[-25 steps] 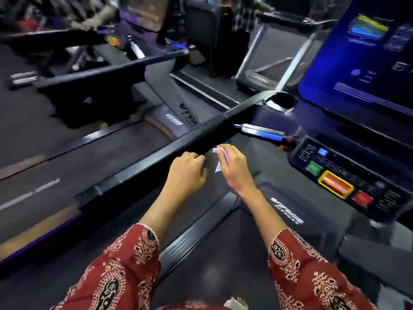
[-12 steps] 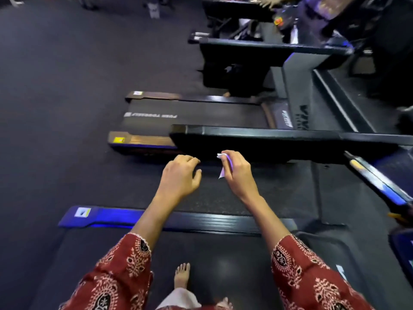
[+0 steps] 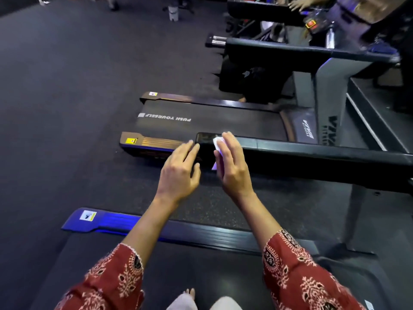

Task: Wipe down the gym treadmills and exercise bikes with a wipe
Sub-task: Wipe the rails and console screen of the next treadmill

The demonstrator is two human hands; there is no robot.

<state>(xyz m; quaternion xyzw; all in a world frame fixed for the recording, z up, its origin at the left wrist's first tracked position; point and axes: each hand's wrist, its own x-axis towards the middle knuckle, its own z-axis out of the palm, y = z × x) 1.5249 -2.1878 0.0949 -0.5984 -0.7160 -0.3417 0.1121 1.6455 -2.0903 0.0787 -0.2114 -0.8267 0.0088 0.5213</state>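
At the free end of the nearest handrail (image 3: pixel 312 153), one white wipe (image 3: pixel 218 143) sits folded under the fingers of the right hand (image 3: pixel 232 168), which curl round it with the thumb below, so the grip is closed on the wipe and holds it against the rail's top edge. One left hand (image 3: pixel 178 171) hovers just beside it with fingers straight and slightly spread, holding nothing; whether its fingertips touch the rail end cannot be told. Two red patterned sleeves (image 3: pixel 297 271) cover the forearms, and one bare foot (image 3: pixel 190 295) shows on the dark belt below. Three black handrails are in view: the one being wiped, a second (image 3: pixel 290 52) higher in the picture, and a third (image 3: pixel 257 8) at the top edge, where another person's hand (image 3: pixel 299 4) rests. Two treadmill decks can be counted: the near one with a blue-lit side rail (image 3: pixel 125 223), and the neighbouring belt (image 3: pixel 212 124) printed PUSH YOURSELF. Three small stickers mark the deck ends. Dark gym floor (image 3: pixel 67 86) fills the left side.
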